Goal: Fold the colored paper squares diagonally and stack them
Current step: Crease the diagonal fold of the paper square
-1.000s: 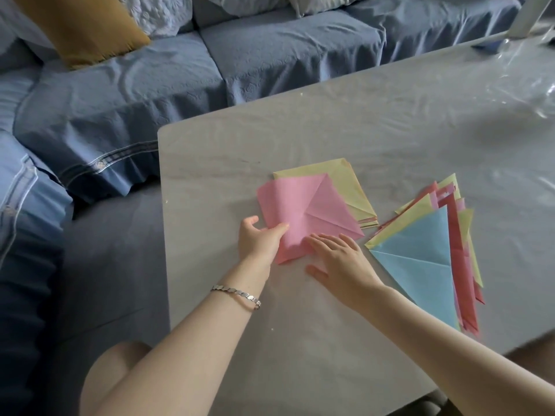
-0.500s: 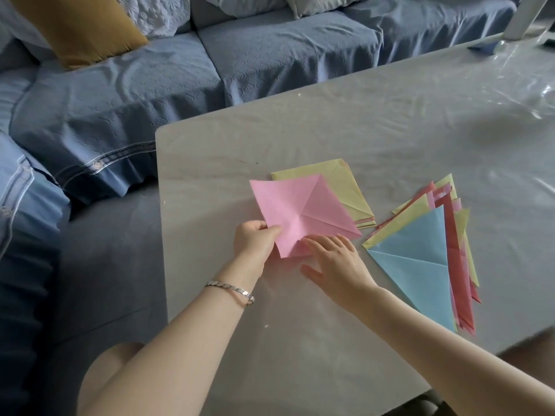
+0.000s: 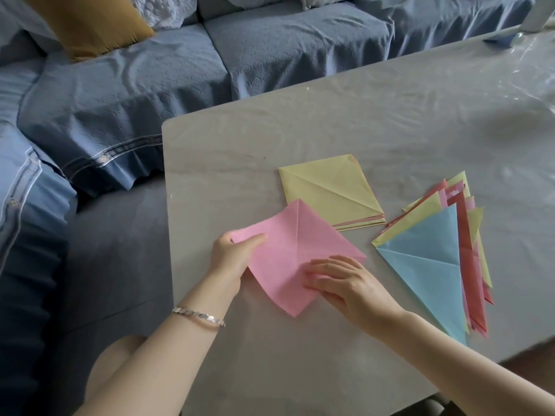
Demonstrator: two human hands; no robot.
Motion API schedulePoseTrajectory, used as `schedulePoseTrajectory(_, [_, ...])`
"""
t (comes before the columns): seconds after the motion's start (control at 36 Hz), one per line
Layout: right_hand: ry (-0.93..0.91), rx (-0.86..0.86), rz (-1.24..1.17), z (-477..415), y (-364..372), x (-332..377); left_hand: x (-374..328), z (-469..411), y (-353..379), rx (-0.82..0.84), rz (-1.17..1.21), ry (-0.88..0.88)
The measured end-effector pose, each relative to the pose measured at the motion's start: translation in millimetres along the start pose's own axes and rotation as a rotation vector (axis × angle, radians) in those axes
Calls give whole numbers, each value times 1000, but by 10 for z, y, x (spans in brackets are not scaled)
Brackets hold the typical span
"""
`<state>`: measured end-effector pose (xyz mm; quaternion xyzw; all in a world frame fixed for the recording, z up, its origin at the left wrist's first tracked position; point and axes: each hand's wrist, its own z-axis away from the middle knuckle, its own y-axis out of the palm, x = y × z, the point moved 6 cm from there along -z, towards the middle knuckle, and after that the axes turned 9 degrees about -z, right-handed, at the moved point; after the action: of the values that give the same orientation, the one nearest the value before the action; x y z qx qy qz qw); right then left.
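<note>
Pink paper square [image 3: 300, 253]: one sheet, creased, with a fold line running from its far corner toward the middle. It lies at the near-left part of the worktop [image 3: 330, 121], its far corner just overlapping the near edge of the stack of flat squares. Its left corner is lifted off the surface.

Left hand [image 3: 231, 259]: grasps the raised left corner of the pink sheet, thumb on top, fingers curled beneath. A silver bracelet [image 3: 198, 316] sits on the wrist.

Right hand [image 3: 351, 283]: fingers released and loosely extended, laid on top of the sheet's near-right portion and pressing it to the worktop; the thumb sits by the sheet's near edge.

Stack of flat squares [image 3: 327, 190]: yellow sheet uppermost, diagonal crease visible, pink and yellow edges showing below. It lies beyond the pink sheet, toward the middle of the worktop.

Pile of folded triangles [image 3: 426, 265]: light blue on top, with yellow, pink and red pieces fanned out underneath. It lies to the right of both hands, apart from the square stack.

Worktop: pale grey, under a glossy clear cover.

Sofa [image 3: 270, 46]: blue textured cover, along the worktop's far and left sides. A mustard cushion [image 3: 90, 25] rests at its upper left.
</note>
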<state>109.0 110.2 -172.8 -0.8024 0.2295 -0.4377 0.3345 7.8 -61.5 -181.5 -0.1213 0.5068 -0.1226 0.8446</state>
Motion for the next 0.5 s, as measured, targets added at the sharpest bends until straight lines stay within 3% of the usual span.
schedulePoseTrajectory(0.11, [4, -7, -25, 112, -61, -2, -24, -98, -104, -30, -69, 5])
schedulePoseTrajectory(0.28, [29, 116, -60, 207, -52, -102, -103, -64, 9, 141, -314, 136])
schedulePoseTrajectory(0.39, [89, 142, -144, 195, -118, -75, -142, -24, -11, 63, -478, 282])
schedulePoseTrajectory(0.5, [188, 24, -234, 133, -254, -83, -149, 97, -64, 2, -472, 405])
